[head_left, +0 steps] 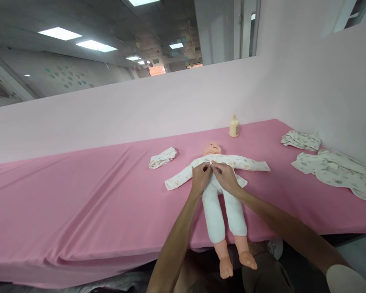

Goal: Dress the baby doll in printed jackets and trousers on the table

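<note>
A baby doll (212, 148) lies on its back, wearing a long-sleeved white baby shirt (250, 163) with a small print and plain white pants (214, 213). The shirt's sleeves spread out to both sides, and the doll's bare feet hang past the table's front edge. Over the doll's chest, my left hand (201, 177) pinches the front of the shirt. My right hand (227, 178) pinches it too, its fingertips almost meeting those of the left. The small bit of shirt between the fingertips is too small to make out.
A pink cloth (110, 203) covers the long table against a white wall. A folded white cloth (162, 158) lies left of the doll, and a pale yellow bottle (234, 127) stands behind it. Printed baby clothes (338, 169) and a folded printed garment (301, 140) lie at right.
</note>
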`<control>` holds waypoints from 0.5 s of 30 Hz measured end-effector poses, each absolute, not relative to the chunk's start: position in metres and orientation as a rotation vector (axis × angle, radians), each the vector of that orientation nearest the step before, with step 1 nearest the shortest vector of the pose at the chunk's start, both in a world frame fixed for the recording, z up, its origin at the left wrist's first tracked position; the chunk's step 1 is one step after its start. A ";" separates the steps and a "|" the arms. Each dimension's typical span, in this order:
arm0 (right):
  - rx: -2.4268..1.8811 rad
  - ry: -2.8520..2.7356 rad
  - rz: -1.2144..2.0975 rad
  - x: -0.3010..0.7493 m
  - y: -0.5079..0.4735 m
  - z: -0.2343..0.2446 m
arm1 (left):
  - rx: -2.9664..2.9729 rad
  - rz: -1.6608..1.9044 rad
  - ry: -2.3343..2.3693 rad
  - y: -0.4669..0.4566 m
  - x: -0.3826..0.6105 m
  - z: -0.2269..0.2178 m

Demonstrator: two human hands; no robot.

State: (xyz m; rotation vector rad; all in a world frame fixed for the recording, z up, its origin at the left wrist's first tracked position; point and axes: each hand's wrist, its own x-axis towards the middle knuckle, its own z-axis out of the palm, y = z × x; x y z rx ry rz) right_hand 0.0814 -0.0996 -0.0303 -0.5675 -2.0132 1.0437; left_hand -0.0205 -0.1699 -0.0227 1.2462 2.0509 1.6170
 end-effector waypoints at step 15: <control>-0.545 -2.188 0.919 0.082 -0.101 -0.034 | 1.121 1.551 2.013 -0.169 -0.032 -0.022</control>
